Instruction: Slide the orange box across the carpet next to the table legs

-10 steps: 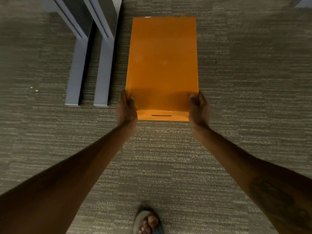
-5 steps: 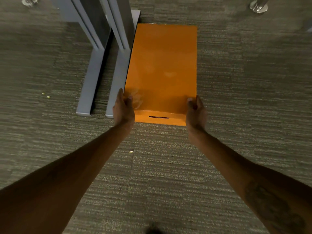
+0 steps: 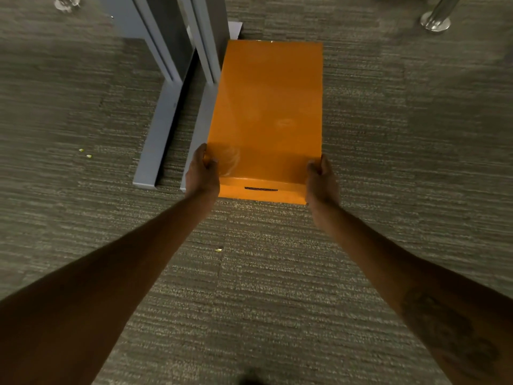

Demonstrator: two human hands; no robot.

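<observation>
A long orange box (image 3: 268, 107) lies flat on the grey carpet (image 3: 277, 273), its long left side against the foot of the nearer grey table leg (image 3: 204, 79). A second grey table leg (image 3: 158, 115) stands just left of that one. My left hand (image 3: 202, 175) grips the box's near left corner, thumb on the lid. My right hand (image 3: 322, 180) grips the near right corner the same way. A dark slot shows in the box's near end face.
A chrome post base (image 3: 435, 22) stands at the far right, and a small metal foot (image 3: 65, 2) at the far left. Yellow crumbs (image 3: 84, 153) lie on the carpet left of the legs, one more crumb (image 3: 218, 249) between my arms.
The box has slid left and forward until it sits against the nearer table leg's foot. Both hands kept their grip on its near corners. My foot has left the bottom of the view.
</observation>
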